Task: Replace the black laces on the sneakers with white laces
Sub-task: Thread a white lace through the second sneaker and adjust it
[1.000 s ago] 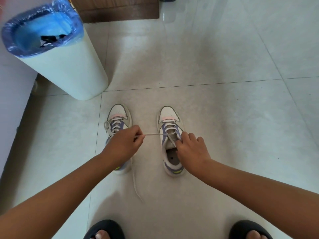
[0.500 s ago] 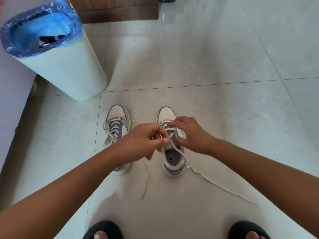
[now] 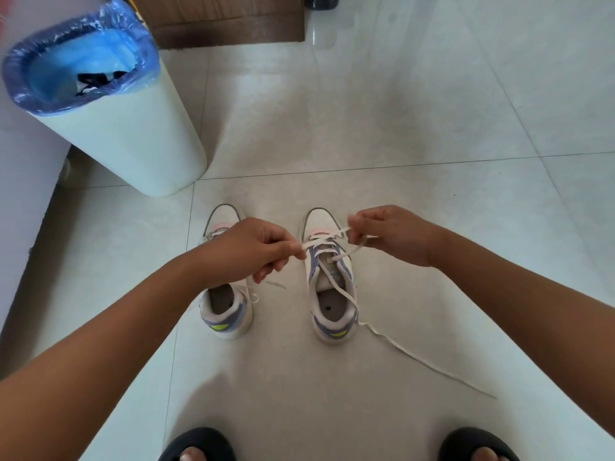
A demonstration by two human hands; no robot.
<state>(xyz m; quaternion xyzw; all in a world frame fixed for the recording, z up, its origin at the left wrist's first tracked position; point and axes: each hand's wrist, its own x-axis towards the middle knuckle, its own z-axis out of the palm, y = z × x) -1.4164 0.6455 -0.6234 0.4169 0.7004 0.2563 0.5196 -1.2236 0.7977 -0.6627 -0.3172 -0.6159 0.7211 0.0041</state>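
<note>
Two white sneakers with purple panels stand side by side on the tiled floor, toes away from me. The left sneaker (image 3: 226, 314) is partly hidden under my left hand (image 3: 253, 249). My left hand pinches one strand of the white lace (image 3: 336, 287) at the left side of the right sneaker (image 3: 332, 314). My right hand (image 3: 392, 232) pinches another strand above that shoe's right eyelets. A loose lace end trails over the floor to the right. Black laces (image 3: 95, 82) lie inside the bin.
A white bin (image 3: 133, 134) with a blue liner stands at the back left. A brown wooden panel (image 3: 219, 21) is behind it. My two feet in dark slippers, one (image 3: 196, 444) left and one (image 3: 476, 444) right, are at the bottom edge.
My hands have moved apart over the right sneaker, the left one going left and the right one going up and right, drawing the lace strands out sideways.
</note>
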